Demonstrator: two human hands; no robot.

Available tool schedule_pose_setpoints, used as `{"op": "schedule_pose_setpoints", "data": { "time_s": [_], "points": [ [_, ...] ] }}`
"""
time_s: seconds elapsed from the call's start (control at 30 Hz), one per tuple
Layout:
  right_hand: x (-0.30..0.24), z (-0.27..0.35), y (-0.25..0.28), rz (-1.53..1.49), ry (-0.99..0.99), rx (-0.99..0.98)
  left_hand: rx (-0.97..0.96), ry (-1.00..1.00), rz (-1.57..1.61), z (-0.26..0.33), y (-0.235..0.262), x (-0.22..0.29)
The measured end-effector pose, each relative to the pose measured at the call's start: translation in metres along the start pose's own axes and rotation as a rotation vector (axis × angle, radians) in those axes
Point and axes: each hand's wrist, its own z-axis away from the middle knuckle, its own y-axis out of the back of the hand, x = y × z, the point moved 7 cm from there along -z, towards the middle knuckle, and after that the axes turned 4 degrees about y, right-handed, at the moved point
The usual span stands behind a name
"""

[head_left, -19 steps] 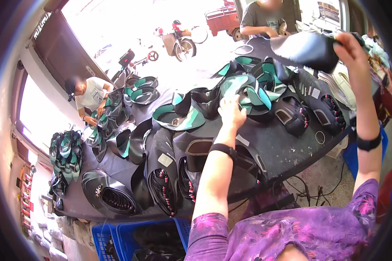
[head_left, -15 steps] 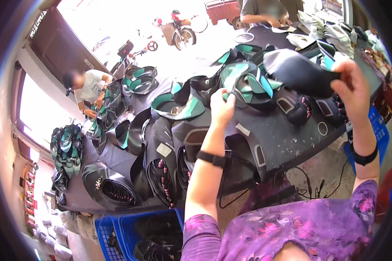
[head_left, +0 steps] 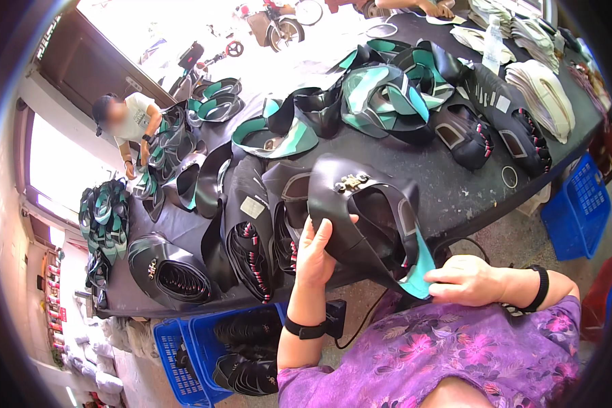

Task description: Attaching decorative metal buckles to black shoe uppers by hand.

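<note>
A black shoe upper (head_left: 343, 234) with a metal-coloured ornament and a teal lining flap is held in front of me, above the table's near edge. My left hand (head_left: 314, 255) grips its left side, thumb on the outer face and the other fingers partly hidden behind. My right hand (head_left: 466, 279) pinches the tip of the teal flap at the upper's lower right. Behind it on the dark table (head_left: 469, 197) lie teal-and-black uppers (head_left: 381, 102) in a heap. Stacked black uppers (head_left: 173, 275) stand to the left.
Blue crates (head_left: 194, 381) with black pieces sit below the table's front; another blue crate (head_left: 581, 207) is at right. A clear bottle (head_left: 492, 44) and white stacked pieces (head_left: 540, 95) stand far right. A co-worker (head_left: 132, 126) handles teal pieces at left. Cables hang under the table.
Both hands have drawn back from the far side of the table toward my body. The black upper, earlier raised in my right hand, is now held between both hands.
</note>
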Motion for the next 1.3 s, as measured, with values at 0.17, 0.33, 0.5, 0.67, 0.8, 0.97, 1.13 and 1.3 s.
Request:
{"op": "schedule_pose_setpoints", "data": {
  "time_s": [0.17,0.33,0.5,0.67,0.8,0.97,1.13,1.3],
  "points": [
    [0.002,0.002,-0.005,-0.072,-0.187,-0.072,-0.001,-0.037,-0.003,0.011,0.010,-0.016],
    [0.003,-0.013,0.007,0.027,-0.084,-0.050,0.042,0.021,-0.135,-0.005,0.014,-0.040],
    [-0.002,-0.042,-0.008,0.318,0.035,-0.042,0.109,-0.009,-0.024,-0.003,0.021,-0.050],
    [0.019,-0.049,-0.090,0.494,0.093,-0.531,0.066,-0.012,0.102,-0.002,0.025,-0.054],
    [0.034,-0.043,-0.125,0.321,0.042,-0.605,0.004,-0.035,0.126,-0.003,0.029,-0.056],
    [0.069,-0.032,-0.129,-0.048,-0.433,-0.662,-0.106,0.011,0.172,-0.006,0.018,-0.059],
    [0.070,-0.039,-0.035,-0.171,-0.522,-0.225,-0.179,0.025,0.223,-0.018,-0.014,-0.055],
    [0.067,-0.022,0.002,-0.150,-0.514,-0.143,-0.164,0.052,0.201,-0.045,-0.040,-0.052]
  ]
}}
